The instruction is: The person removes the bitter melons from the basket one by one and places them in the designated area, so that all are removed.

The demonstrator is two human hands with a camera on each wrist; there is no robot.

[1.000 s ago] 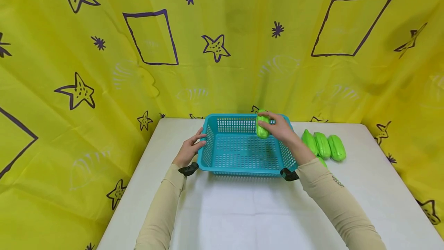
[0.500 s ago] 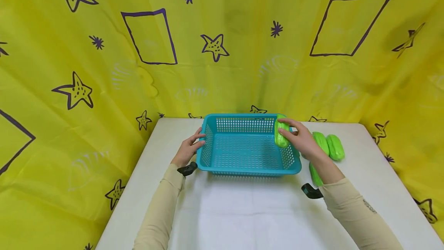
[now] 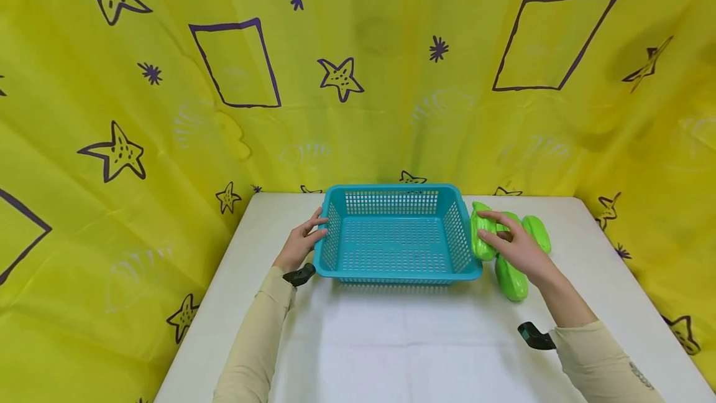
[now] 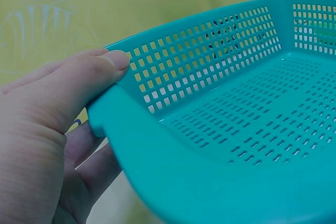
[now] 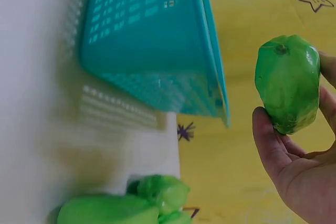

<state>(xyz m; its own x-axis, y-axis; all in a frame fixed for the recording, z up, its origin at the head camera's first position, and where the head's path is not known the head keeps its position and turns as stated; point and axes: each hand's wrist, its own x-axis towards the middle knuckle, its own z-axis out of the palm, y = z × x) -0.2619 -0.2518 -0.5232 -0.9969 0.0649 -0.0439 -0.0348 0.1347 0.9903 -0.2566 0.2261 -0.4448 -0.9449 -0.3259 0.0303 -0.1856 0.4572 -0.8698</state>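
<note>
My left hand (image 3: 302, 243) grips the left rim of a turquoise perforated plastic basket (image 3: 398, 278). In the left wrist view, the thumb (image 4: 97, 72) lies over the rim while other fingers are below it on the outside. Just outside the basket's right side, my right hand (image 3: 521, 247) holds an elongated, glossy green fruit (image 3: 482, 233) between thumb and fingers. Its ridged end and small stem mark show in the right wrist view; the exact kind is unclear. Similar green fruits (image 3: 511, 280) lie beneath and beside this hand, some partly hidden by it.
The basket stands on a white table (image 3: 380, 353). Yellow sheeting (image 3: 369, 129) with drawn stars and frames hangs behind the table and along both sides. A black wrist camera (image 3: 536, 336) juts out below the right hand.
The right hand has carried the green fruit from above the basket's right part, over the right rim, to outside it near the other fruits. The left hand stays on the basket.
</note>
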